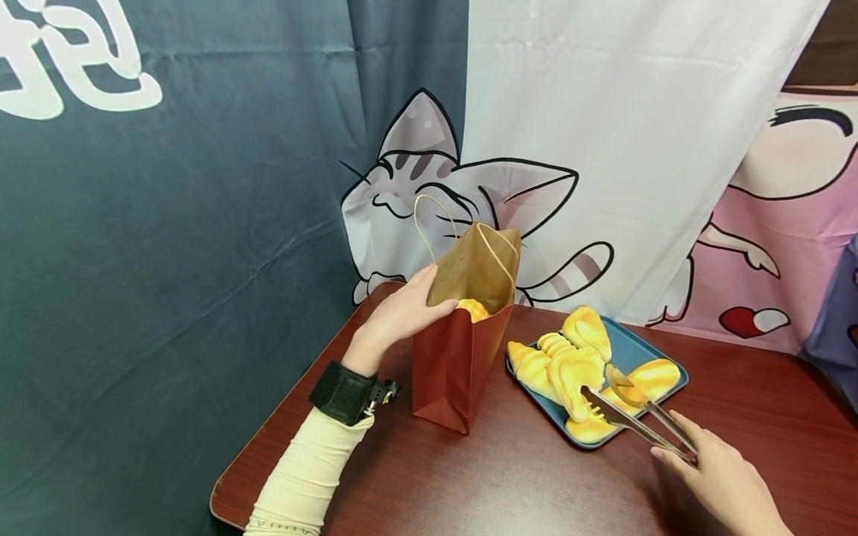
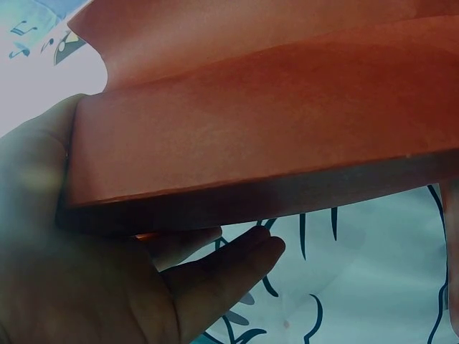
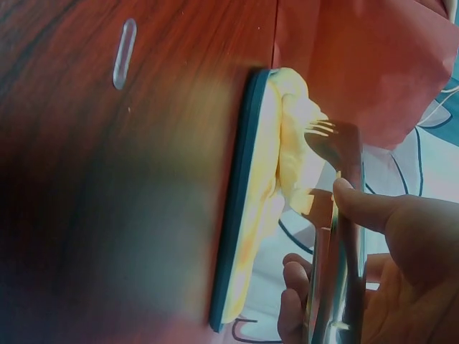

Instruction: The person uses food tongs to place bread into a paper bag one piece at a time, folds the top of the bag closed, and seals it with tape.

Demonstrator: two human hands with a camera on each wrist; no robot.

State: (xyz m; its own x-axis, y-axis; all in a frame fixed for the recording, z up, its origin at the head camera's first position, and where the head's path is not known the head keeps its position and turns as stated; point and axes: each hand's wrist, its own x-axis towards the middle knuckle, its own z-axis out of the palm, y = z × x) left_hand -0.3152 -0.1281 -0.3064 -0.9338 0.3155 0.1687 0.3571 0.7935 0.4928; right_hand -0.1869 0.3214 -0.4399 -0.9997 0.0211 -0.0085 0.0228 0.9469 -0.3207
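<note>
A red paper bag with a brown inside and twisted cord handles stands upright on the table. My left hand holds its upper left edge, thumb along the rim; in the left wrist view, the fingers reach past the bag's far side. One yellow bread roll shows inside the bag's mouth. My right hand grips metal serving tongs, their arms spread apart. The fork-like tip is right at a curved bread piece on the blue tray; the other tip lies over the breads behind.
Several more yellow breads share the tray, right of the bag. The dark red wooden table has a rounded front-left corner. Behind it hang cloths, one white with a cartoon cat, one dark green at the left.
</note>
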